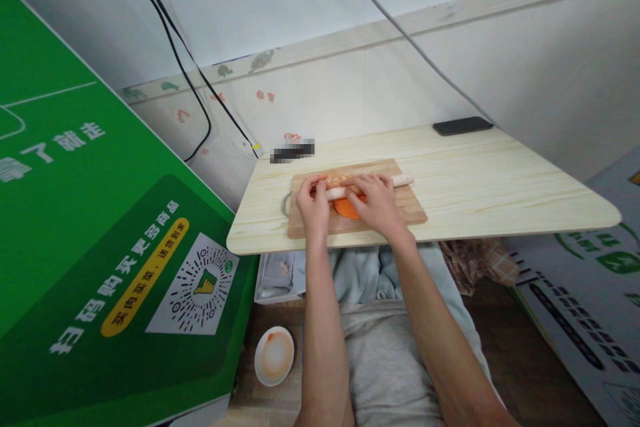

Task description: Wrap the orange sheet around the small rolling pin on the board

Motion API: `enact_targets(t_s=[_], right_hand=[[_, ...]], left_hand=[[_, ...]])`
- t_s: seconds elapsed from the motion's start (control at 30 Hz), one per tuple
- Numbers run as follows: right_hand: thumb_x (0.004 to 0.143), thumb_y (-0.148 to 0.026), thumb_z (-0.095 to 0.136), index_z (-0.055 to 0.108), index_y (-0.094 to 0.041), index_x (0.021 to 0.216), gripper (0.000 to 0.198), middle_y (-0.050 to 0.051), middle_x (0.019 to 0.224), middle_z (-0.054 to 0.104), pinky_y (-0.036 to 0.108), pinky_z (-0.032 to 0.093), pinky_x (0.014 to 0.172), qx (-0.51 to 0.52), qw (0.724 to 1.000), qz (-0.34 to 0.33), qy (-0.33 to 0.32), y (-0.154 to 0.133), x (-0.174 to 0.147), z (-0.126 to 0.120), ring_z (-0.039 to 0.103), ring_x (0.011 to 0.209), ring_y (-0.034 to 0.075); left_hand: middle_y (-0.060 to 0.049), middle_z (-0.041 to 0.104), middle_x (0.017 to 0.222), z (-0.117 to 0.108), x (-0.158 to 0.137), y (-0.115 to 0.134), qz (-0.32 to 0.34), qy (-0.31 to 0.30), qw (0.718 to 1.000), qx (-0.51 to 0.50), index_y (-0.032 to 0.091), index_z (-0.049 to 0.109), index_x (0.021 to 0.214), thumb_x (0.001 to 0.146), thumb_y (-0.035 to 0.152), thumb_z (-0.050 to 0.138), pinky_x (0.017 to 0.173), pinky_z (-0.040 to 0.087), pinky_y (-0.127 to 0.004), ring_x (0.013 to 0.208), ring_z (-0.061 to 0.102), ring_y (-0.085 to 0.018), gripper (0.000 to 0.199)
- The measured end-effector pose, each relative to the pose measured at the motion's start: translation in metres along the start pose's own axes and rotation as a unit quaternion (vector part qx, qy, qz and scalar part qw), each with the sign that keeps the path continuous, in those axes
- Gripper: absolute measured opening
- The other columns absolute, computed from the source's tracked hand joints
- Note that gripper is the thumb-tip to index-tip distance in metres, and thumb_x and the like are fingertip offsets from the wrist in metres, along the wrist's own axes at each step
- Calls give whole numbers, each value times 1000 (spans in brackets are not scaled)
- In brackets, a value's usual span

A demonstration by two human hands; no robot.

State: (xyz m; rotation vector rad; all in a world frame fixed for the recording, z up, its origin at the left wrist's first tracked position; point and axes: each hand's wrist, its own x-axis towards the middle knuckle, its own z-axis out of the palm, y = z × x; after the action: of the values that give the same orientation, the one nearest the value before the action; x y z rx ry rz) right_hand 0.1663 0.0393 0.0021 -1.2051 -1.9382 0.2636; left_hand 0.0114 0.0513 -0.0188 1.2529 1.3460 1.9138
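Note:
A thin pale wooden rolling pin lies slanted across a flat orange piece of dough on a wooden cutting board. My left hand is closed at the pin's left end, fingertips bunched beside the dough; its exact grip is partly hidden. Over the middle of the pin rests my right hand, fingers curved across it and thumb on the near side. Beyond the pin, part of the orange dough shows with pale patches. The pin's right end sticks out past my right hand.
The board's metal handle points left on the pale table. A black phone lies at the back right. Behind is a wall with hanging cables. Below left, a white bowl stands near a green panel.

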Motion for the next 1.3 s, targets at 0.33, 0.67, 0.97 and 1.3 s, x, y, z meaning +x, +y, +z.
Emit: enact_targets(t_s=[0.33,0.67,0.97,1.3], right_hand=[[98,-22,57,81,-27,106,26,8,116,83,53,35,115,-11,1000,2,-5,-2,-1,-2,69,119,32],[100,-21,55,80,-28,109,28,7,120,85,53,34,114,4,1000,2,-9,-1,0,-2,70,123,32],[99,-19,56,80,-26,110,27,7,121,84,51,33,114,-9,1000,3,-11,0,0,-1,70,123,31],[100,-19,56,80,-26,112,28,8,123,84,51,33,115,-19,1000,3,-17,-1,0,-2,69,124,31]], left_hand=[[-4,79,95,1,0,1,-5,-1,1000,6,22,76,94,93,27,62,85,58,-31,87,73,-19,15],[-5,80,96,0,0,0,-7,0,1000,1,21,77,96,93,24,63,86,59,-32,89,74,-20,15],[-4,80,94,0,-1,3,0,-2,1000,2,21,77,95,93,23,63,84,58,-31,87,74,-19,15],[-4,80,94,0,-1,3,1,3,1000,-4,21,78,94,92,23,63,84,58,-31,87,74,-19,15]])
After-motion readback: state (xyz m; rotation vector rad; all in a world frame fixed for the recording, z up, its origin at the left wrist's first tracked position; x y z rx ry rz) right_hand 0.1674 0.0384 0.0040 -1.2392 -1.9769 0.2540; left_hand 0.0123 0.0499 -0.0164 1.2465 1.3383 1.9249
